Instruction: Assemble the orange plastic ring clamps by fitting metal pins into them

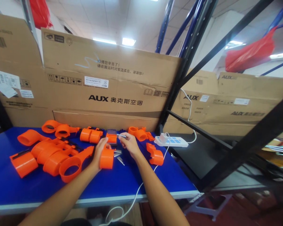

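Note:
My left hand (pixel 99 153) is wrapped round an orange plastic tape dispenser (pixel 107 158), holding it upright near the middle of the blue table (pixel 129 185). Just to its right, my right hand (pixel 129 144) pinches a thin silvery tool (pixel 122 136), whose exact kind I cannot make out. The tool points left toward an orange piece with a dark, screen-like square (pixel 111 132), behind my left hand. Small metal blades (pixel 120 161) lie between my hands, beside the held dispenser.
Several orange tape dispensers (pixel 23 163) crowd the table's left side. Others (pixel 155 155) lie at the right. A white power strip (pixel 171 141) sits by the black rack post (pixel 179 78), its cable (pixel 141 185) hanging over the front edge. Large cardboard boxes (pixel 113 110) stand behind.

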Motion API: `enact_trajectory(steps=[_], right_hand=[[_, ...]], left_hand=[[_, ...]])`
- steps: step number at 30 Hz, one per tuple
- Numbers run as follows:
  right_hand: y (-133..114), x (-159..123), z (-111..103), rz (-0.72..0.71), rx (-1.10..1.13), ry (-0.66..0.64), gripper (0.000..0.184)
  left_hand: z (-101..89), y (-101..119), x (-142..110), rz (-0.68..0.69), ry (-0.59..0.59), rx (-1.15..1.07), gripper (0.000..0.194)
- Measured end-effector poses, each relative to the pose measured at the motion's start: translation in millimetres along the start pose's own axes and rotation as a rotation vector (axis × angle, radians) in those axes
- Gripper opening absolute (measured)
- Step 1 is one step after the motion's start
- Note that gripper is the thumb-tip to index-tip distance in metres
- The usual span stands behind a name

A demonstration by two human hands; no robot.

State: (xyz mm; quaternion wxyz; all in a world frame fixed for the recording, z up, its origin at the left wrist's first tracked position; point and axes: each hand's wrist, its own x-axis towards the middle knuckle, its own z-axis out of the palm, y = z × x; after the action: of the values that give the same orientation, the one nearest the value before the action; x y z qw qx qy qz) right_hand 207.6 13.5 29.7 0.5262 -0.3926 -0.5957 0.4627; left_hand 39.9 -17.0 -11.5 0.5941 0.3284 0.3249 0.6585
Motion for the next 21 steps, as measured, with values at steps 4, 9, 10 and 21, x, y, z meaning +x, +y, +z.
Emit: enact_trajectory(steps=[4, 9, 10, 21], right_hand=[[-2, 0, -4, -0.005, 0.016, -0.022, 0.034], [-1, 0, -3, -0.023, 0.004, -0.035, 0.033], [-1, 1, -2, -0.020, 0.009, -0.028, 0.033], [2, 13, -22, -0.043, 0.123, 0.198, 0.030]], left_hand=[[-0.3, -2, 1, 0.015, -0.003, 0.058, 0.047], [1.7, -3, 0, 0.005, -0.003, 0.081, 0.049], [2.0, -3, 0, 0.006, 0.008, 0.076, 0.050], [-1.0, -2, 2, 0.010, 0.070, 0.028, 0.049]])
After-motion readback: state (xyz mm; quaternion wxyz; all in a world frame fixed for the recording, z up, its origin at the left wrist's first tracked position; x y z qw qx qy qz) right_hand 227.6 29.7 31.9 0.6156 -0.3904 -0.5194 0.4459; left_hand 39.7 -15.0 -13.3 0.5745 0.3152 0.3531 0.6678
